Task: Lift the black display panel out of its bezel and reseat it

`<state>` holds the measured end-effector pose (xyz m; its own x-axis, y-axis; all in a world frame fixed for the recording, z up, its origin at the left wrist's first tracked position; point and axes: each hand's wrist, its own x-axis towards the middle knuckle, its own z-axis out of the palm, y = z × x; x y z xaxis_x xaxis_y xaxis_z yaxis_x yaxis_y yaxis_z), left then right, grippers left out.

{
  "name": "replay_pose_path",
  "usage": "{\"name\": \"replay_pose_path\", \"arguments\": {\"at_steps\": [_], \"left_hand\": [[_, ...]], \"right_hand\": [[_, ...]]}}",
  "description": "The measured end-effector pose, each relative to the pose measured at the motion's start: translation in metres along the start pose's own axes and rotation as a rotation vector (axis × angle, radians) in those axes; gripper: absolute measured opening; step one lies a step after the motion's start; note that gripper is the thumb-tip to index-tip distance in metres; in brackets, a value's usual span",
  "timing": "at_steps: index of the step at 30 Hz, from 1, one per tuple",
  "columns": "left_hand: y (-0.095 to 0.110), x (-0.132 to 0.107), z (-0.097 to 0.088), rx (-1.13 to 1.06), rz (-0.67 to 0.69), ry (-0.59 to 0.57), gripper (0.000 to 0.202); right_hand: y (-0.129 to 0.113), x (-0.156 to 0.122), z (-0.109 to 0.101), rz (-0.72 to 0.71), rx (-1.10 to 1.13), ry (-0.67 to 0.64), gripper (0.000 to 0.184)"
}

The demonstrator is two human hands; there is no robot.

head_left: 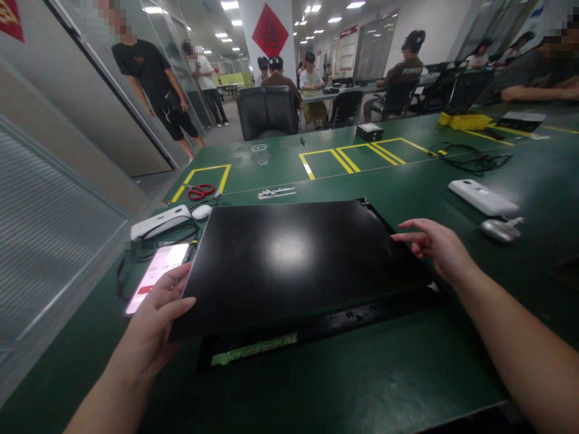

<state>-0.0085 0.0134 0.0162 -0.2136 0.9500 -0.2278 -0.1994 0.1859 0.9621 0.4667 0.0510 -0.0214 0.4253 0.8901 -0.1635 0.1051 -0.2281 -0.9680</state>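
A large black screen panel (289, 259) lies tilted over a black frame (344, 316) on the green table (362, 374). A green circuit strip (253, 349) shows under the panel's near edge. My left hand (156, 322) grips the panel's near left corner, thumb on top and fingers under it. My right hand (434, 244) hovers at the panel's right edge with its fingers stretched out and apart, holding nothing.
A lit phone (156, 274), a white box (160, 222) and a white mouse (201, 211) lie left of the panel. Red scissors (200, 191), a plastic cup (260, 154), cables (474, 160), another white device (482, 197) and a grey mouse (500, 229) sit beyond. Several people sit or stand at the back.
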Motion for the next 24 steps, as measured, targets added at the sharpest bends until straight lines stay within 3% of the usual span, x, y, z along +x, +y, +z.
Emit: {"name": "replay_pose_path", "arguments": {"at_steps": [5,13,24], "left_hand": [[-0.001,0.003,-0.004,0.013,0.01,-0.021,0.073],[-0.006,-0.008,0.009,0.002,-0.004,-0.036,0.067],[-0.008,0.006,-0.004,0.025,-0.053,-0.108,0.075]], "right_hand": [[0.005,0.004,-0.003,-0.046,-0.024,-0.03,0.03],[0.004,0.007,-0.005,-0.023,-0.064,0.023,0.021],[0.004,0.006,-0.004,-0.006,-0.066,0.054,0.019]]}}
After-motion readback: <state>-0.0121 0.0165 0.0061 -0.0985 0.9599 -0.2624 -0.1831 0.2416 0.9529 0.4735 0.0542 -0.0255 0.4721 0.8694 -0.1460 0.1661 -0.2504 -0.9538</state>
